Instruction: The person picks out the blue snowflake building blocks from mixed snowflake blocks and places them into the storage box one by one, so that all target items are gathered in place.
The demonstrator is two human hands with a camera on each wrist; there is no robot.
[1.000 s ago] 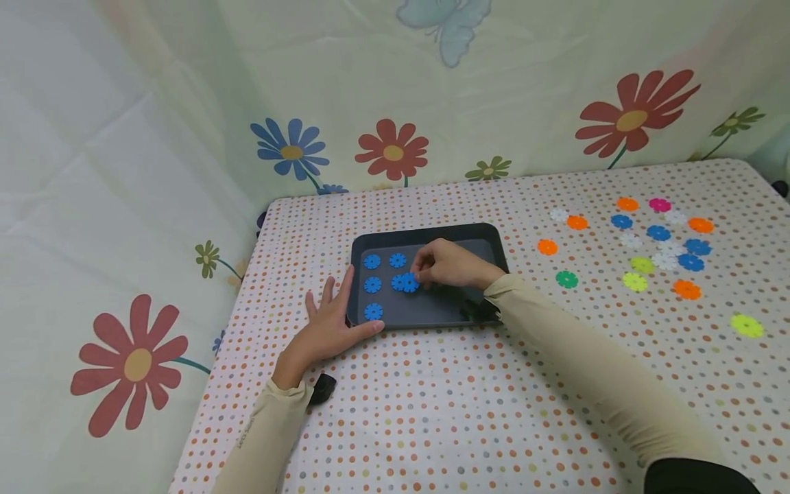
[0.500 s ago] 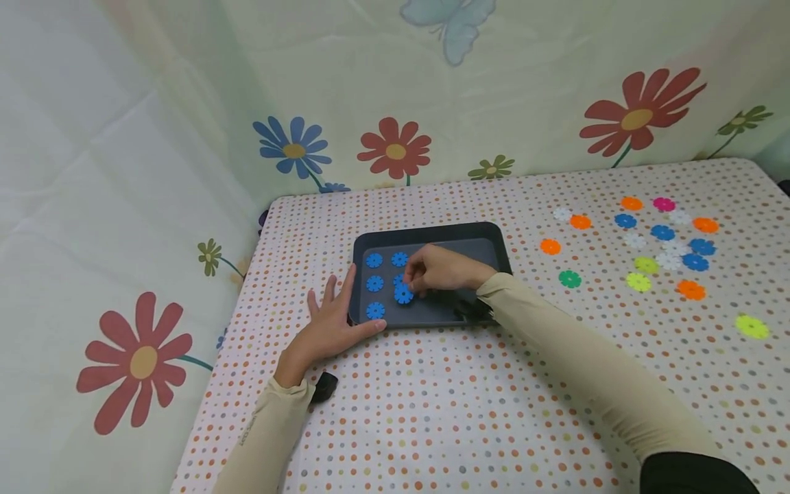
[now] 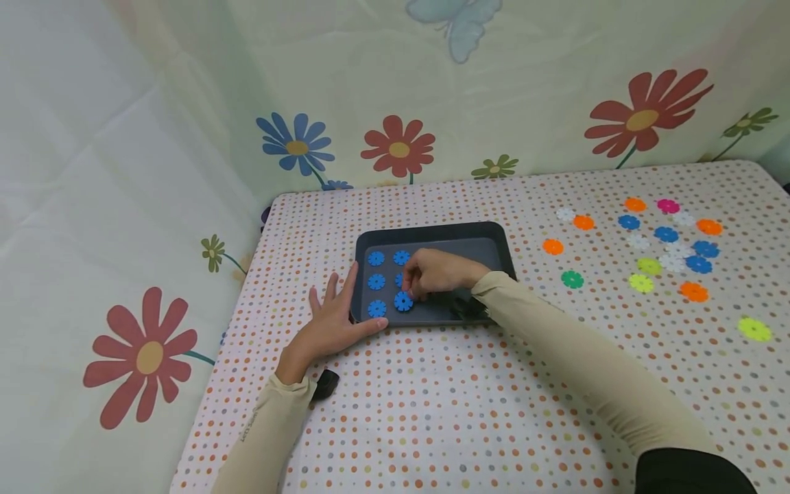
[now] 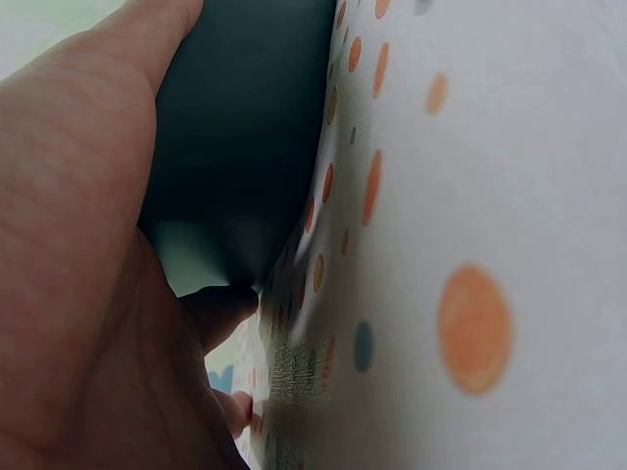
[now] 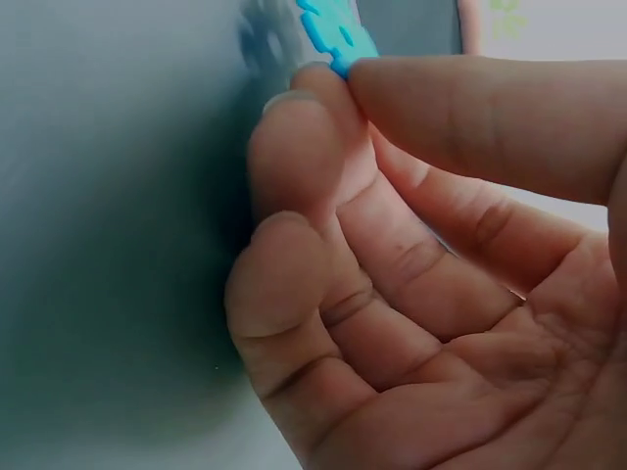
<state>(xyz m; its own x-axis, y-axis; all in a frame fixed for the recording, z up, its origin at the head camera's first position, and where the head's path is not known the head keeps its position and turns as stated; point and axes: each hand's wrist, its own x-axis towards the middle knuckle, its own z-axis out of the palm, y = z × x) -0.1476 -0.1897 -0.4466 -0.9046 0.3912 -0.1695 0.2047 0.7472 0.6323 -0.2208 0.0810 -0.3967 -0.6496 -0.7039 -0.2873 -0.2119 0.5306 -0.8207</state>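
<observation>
A dark grey baking tray (image 3: pixel 457 317) stands on the table, with several blue notched discs (image 3: pixel 376 282) in rows at its left end. My right hand (image 3: pixel 441 271) is over the tray and pinches one blue notched disc (image 3: pixel 403 302) between thumb and finger at the near end of the second column. In the right wrist view that disc (image 5: pixel 338 34) shows at the fingertips, close to the tray floor. My left hand (image 3: pixel 333 326) lies spread against the tray's left near corner, its thumb on the near rim. The right hand partly hides another disc of the second column.
On the right of the spotted tablecloth (image 3: pixel 432 412) lie loose notched discs: orange (image 3: pixel 695 291), blue (image 3: pixel 699 265), white (image 3: pixel 673 263), yellow (image 3: pixel 755 329), green (image 3: pixel 572 279) and pink (image 3: pixel 668 206). A flowered curtain (image 3: pixel 531 82) hangs behind the table.
My right hand has moved the pinched blue disc toward the near side of the tray, from over the second column's middle disc to below it. The left hand stays on the tray corner.
</observation>
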